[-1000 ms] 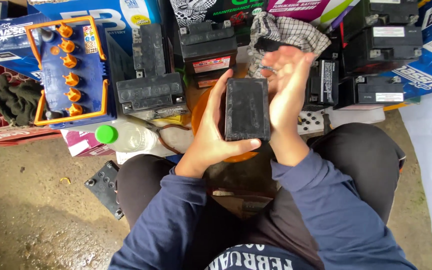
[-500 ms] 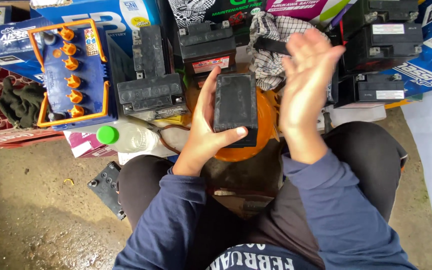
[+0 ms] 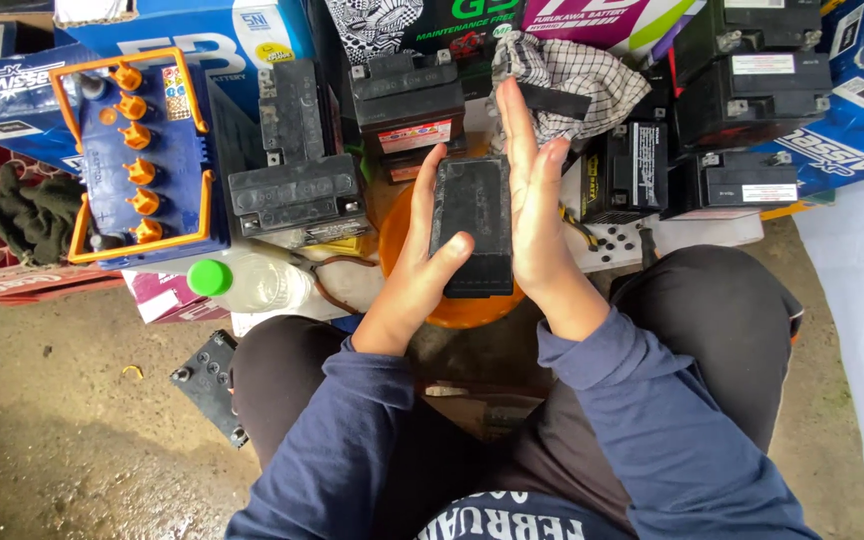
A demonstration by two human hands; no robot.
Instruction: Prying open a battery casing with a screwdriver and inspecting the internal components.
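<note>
Among stacked batteries, the black battery (image 3: 474, 226) stands lengthwise away — left hand (image 3: 420, 270) grip clasping it, right hand (image 3: 537, 225) flat alongside.

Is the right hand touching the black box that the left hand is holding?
Touching. The head view shows the right hand held flat and upright, its palm pressed against the right edge of the black box, with no gap visible. The left hand grips the other side.

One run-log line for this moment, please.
left hand: grips black battery | right hand: open, flat against battery side | below: orange bowl
</note>
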